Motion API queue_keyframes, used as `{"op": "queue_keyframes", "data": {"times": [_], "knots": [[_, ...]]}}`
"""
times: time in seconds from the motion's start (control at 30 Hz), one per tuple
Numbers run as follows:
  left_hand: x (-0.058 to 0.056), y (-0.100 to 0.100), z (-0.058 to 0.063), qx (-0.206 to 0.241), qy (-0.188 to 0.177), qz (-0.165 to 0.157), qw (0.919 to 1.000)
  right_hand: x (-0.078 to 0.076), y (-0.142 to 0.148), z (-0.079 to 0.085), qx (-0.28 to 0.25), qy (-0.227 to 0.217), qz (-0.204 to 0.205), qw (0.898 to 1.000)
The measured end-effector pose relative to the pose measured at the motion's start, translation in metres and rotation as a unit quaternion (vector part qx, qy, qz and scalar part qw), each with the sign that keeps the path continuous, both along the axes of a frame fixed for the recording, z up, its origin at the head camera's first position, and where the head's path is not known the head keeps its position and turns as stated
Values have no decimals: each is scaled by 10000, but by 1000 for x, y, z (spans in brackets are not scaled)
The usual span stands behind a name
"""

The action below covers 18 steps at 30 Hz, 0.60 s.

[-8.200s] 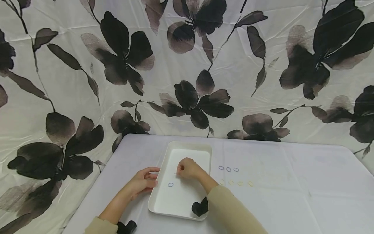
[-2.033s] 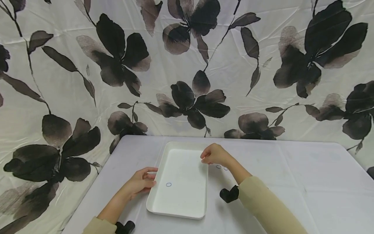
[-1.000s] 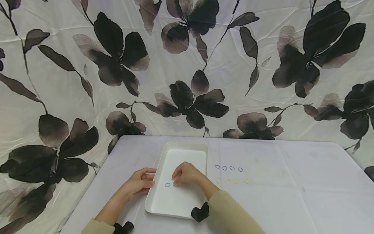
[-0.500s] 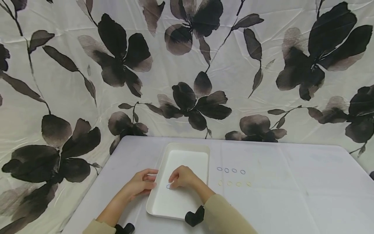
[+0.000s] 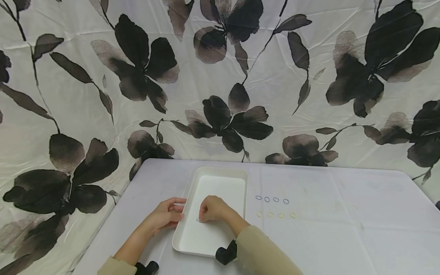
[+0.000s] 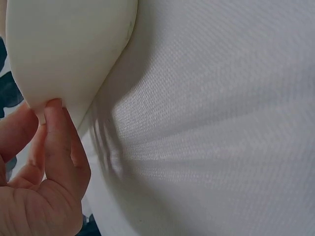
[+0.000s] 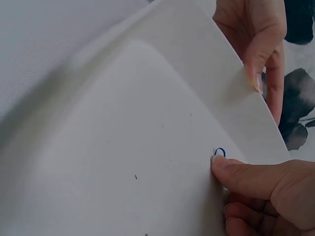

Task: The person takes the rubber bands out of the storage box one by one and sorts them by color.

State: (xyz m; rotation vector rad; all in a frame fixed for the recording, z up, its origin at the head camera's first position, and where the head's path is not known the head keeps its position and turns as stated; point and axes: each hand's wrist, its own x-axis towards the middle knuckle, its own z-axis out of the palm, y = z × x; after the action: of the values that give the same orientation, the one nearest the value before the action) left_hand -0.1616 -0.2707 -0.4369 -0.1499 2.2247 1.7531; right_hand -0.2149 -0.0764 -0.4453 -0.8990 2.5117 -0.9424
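Observation:
My right hand [image 5: 214, 209] is low over the white tray [image 5: 193, 240], pinching a small blue rubber band [image 7: 224, 151] between thumb and fingertip. In the right wrist view, part of the blue loop sticks out past the thumb; the rest is covered. At the tray's left side, my left hand [image 5: 165, 214] grips the rim. The left wrist view shows its thumb and fingers [image 6: 59, 142] on either side of that edge.
Right of the tray, several blue rubber bands [image 5: 276, 199] lie in a row on the white tablecloth [image 5: 343, 236]. Several yellow ones [image 5: 281, 215] form a row nearer to me. A floral cloth [image 5: 227, 126] hangs behind the table.
The right hand has come from the tray's right edge to its left part and now pinches the blue band there. The blue row gained a band since the oldest frame. The left hand stays put.

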Motion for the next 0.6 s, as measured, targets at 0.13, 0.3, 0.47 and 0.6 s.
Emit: {"op": "queue_keyframes", "data": {"times": [0.13, 0.3, 0.47, 0.6], "knots": [[1, 0, 1, -9, 2, -29, 10000, 1, 1, 3, 113, -6, 132, 9998], [1, 0, 1, -28, -27, 10, 10000, -3, 4, 3, -54, -195, 288, 9994], [1, 1, 1, -24, -31, 32, 10000, -5, 9, 4, -393, -523, 237, 9976], [1, 1, 1, -36, -22, 29, 10000, -5, 12, 7, -515, -784, 65, 9956]]}}
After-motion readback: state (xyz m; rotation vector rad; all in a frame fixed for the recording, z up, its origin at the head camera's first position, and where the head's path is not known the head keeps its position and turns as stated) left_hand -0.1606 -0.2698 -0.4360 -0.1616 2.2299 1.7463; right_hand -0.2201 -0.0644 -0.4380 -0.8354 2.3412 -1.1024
